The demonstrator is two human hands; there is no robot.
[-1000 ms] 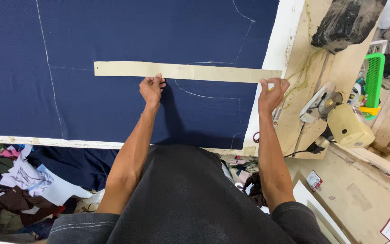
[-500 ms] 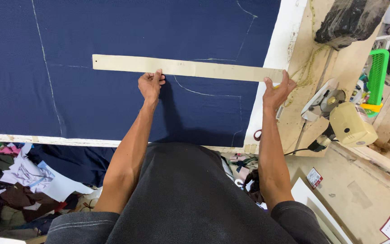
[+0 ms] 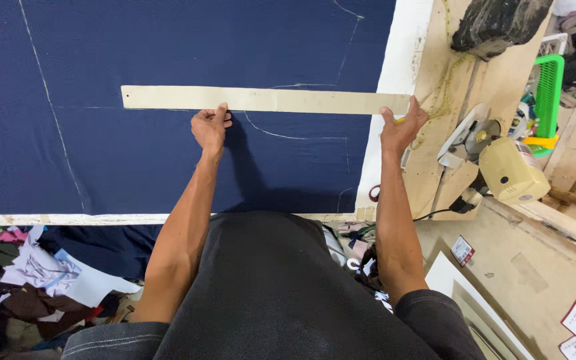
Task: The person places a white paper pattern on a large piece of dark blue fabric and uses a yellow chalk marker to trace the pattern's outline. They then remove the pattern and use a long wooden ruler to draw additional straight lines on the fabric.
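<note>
A person's left hand (image 3: pixel 209 127) is pressing curled fingers on the lower edge of a long beige ruler (image 3: pixel 265 100) lying across chalk-marked navy fabric (image 3: pixel 135 153) on the table (image 3: pixel 395 60), while the right hand (image 3: pixel 401 127) is gripping its right end, fingers clamped

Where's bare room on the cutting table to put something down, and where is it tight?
Free: the navy cloth above the long ruler, and the stretch below it left of the left hand, down to the table edge. Narrower: cloth between the left hand and the right hand. Crowded: the wooden side past the right hand, with the cutting machine and green basket.
</note>
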